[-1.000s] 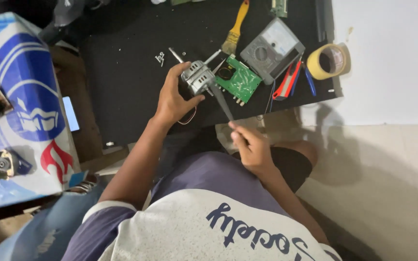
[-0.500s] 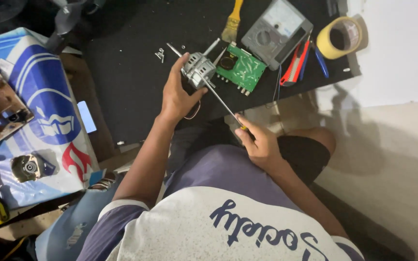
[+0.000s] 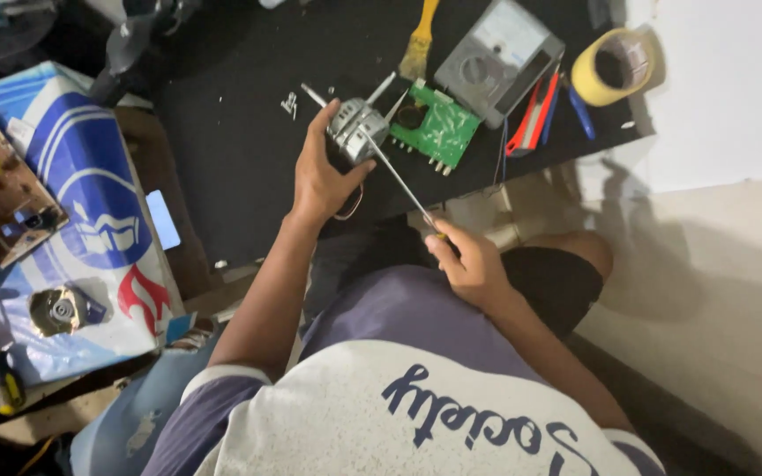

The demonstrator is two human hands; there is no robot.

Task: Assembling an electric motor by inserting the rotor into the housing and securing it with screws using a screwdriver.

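Note:
My left hand (image 3: 321, 172) grips a small silver electric motor (image 3: 356, 130) with a thin shaft sticking out toward the upper left, held just above a black mat (image 3: 240, 150). My right hand (image 3: 469, 262) is closed on the handle of a long screwdriver (image 3: 399, 174), whose metal shank runs up and left to the motor's body. A thin wire loops below the motor by my left wrist. My torso in a purple and white shirt fills the bottom of the view.
Beyond the motor lie a green circuit board (image 3: 438, 125), a grey analog meter (image 3: 497, 60), a yellow-handled brush (image 3: 420, 37), red and blue pens (image 3: 535, 113) and a roll of yellow tape (image 3: 612, 63). A blue and white bag (image 3: 90, 203) with another circuit board (image 3: 2, 185) lies at left.
The view has shifted slightly; both hands keep their hold, and the screwdriver stays against the motor with little visible movement.

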